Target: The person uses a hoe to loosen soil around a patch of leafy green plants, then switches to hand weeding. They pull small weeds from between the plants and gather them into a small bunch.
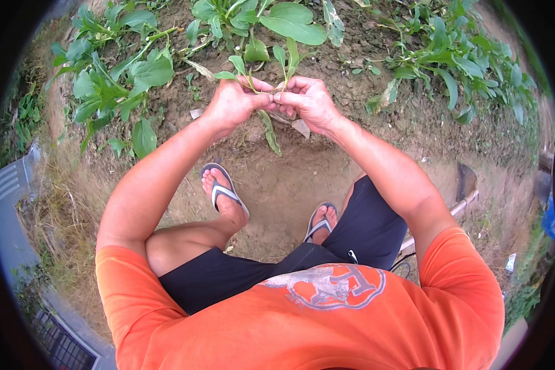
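Observation:
My left hand (236, 102) pinches a small leafy green seedling (238, 65) between thumb and fingers. In my right hand (309, 102) is another young seedling (292, 59), its leaves pointing away from me. The two thumbs meet at the tips, and thin roots or stem bases show around the fingers; which hand holds each strand I cannot tell. A limp, curled green leaf (270, 133) hangs just below the hands. Behind them, a larger leafy green plant (254, 21) grows from the soil bed (347, 69).
Leafy plants grow on the left (120, 78) and right (462, 64). A hoe with a dark blade (466, 181) and pale handle (463, 203) lies at my right. Sandalled feet (224, 189) stand on bare earth (277, 194). Dry grass (69, 222) and pavement (9, 199) lie left.

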`<state>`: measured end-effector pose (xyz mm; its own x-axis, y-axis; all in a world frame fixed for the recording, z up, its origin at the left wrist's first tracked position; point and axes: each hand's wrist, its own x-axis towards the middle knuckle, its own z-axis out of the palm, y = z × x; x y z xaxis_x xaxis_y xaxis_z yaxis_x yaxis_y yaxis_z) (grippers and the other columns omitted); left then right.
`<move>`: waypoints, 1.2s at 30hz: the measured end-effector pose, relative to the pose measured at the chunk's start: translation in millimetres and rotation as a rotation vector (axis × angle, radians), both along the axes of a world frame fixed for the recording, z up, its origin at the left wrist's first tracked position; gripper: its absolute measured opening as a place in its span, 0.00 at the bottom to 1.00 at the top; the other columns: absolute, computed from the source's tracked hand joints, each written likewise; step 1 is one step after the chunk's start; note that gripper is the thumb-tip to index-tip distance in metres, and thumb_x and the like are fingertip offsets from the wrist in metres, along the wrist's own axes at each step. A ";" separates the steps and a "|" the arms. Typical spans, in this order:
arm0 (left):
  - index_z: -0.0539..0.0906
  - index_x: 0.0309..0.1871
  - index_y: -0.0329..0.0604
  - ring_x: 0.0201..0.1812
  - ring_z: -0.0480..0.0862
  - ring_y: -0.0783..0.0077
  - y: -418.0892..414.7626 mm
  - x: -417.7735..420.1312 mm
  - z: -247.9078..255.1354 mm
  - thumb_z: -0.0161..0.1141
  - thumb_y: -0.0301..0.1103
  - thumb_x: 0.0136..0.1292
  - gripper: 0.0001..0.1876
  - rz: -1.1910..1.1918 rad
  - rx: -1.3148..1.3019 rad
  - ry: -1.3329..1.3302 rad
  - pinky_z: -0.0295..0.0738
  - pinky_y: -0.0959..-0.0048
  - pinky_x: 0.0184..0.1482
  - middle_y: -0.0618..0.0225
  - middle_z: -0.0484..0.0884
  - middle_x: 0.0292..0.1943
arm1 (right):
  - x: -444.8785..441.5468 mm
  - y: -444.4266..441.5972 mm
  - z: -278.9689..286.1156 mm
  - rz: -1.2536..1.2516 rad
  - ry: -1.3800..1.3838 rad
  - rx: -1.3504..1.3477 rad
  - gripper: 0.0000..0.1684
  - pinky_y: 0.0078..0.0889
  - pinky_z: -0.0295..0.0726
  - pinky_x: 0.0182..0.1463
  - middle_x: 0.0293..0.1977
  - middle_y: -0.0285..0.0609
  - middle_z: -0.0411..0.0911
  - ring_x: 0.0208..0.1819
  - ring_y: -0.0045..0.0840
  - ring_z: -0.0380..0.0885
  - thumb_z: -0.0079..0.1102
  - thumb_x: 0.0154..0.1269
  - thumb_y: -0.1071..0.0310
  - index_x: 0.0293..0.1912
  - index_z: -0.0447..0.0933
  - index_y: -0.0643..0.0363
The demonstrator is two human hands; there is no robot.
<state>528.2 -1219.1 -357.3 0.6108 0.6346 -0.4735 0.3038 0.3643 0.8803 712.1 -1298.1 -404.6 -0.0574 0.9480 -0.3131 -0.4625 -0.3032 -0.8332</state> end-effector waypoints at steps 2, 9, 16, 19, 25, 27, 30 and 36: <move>0.81 0.48 0.24 0.41 0.89 0.66 -0.9 0.0 -5.9 0.65 0.20 0.62 0.12 0.091 -0.040 -0.061 0.86 0.72 0.48 0.53 0.87 0.41 | -0.3 1.0 -1.4 -0.021 0.005 0.007 0.07 0.18 0.76 0.28 0.30 0.40 0.84 0.27 0.17 0.80 0.70 0.61 0.75 0.37 0.81 0.65; 0.79 0.48 0.23 0.41 0.90 0.62 -1.5 -1.9 -19.7 0.65 0.19 0.63 0.13 0.269 -0.160 -0.171 0.86 0.72 0.45 0.53 0.85 0.41 | 7.3 5.7 -8.6 -0.093 0.079 -0.027 0.07 0.19 0.77 0.28 0.31 0.42 0.84 0.27 0.20 0.82 0.70 0.61 0.74 0.38 0.81 0.66; 0.79 0.46 0.24 0.40 0.90 0.61 5.1 -5.0 -23.7 0.65 0.19 0.63 0.10 0.260 -0.152 -0.108 0.87 0.71 0.45 0.53 0.85 0.41 | 48.8 46.9 -39.5 -0.096 -0.360 -0.001 0.11 0.17 0.75 0.29 0.30 0.39 0.84 0.27 0.17 0.81 0.72 0.62 0.72 0.42 0.82 0.66; 0.79 0.45 0.25 0.40 0.90 0.62 4.4 -11.4 -29.0 0.65 0.20 0.63 0.10 0.251 -0.151 -0.101 0.87 0.72 0.45 0.54 0.85 0.40 | 58.3 65.8 -51.9 -0.033 -0.628 -0.055 0.12 0.19 0.76 0.31 0.29 0.39 0.83 0.27 0.17 0.80 0.73 0.60 0.70 0.40 0.82 0.67; 0.81 0.44 0.26 0.39 0.90 0.64 3.9 -21.5 -29.3 0.65 0.20 0.63 0.08 0.244 -0.124 -0.059 0.87 0.72 0.45 0.55 0.86 0.39 | 56.1 95.3 -49.7 0.162 -1.235 0.187 0.19 0.37 0.80 0.43 0.33 0.49 0.84 0.37 0.34 0.83 0.74 0.52 0.61 0.37 0.83 0.67; 0.81 0.44 0.26 0.39 0.90 0.64 2.6 -20.8 -27.6 0.65 0.20 0.63 0.08 0.237 -0.129 -0.059 0.87 0.72 0.45 0.55 0.86 0.39 | 55.4 98.5 -46.5 0.278 -1.296 0.167 0.19 0.38 0.80 0.46 0.34 0.53 0.84 0.39 0.39 0.83 0.72 0.54 0.62 0.39 0.83 0.67; 0.81 0.44 0.25 0.39 0.90 0.64 3.8 -21.1 -24.1 0.66 0.20 0.62 0.09 0.239 -0.108 -0.059 0.87 0.72 0.45 0.55 0.86 0.39 | 53.0 101.4 -49.3 0.317 -1.344 0.224 0.19 0.42 0.80 0.52 0.40 0.58 0.84 0.45 0.46 0.83 0.68 0.56 0.63 0.44 0.83 0.67; 0.81 0.44 0.25 0.38 0.90 0.65 1.2 -26.3 -26.6 0.66 0.20 0.61 0.09 0.234 -0.097 -0.057 0.87 0.72 0.43 0.55 0.86 0.39 | 49.7 108.3 -58.5 0.440 -1.443 0.304 0.18 0.47 0.79 0.55 0.43 0.62 0.83 0.50 0.52 0.82 0.62 0.58 0.68 0.47 0.84 0.65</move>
<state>501.9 -1217.8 -383.9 0.4805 0.7148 -0.5081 0.1520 0.5028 0.8510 761.8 -1189.8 -463.1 -0.1688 0.9741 -0.1508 0.8443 0.0639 -0.5321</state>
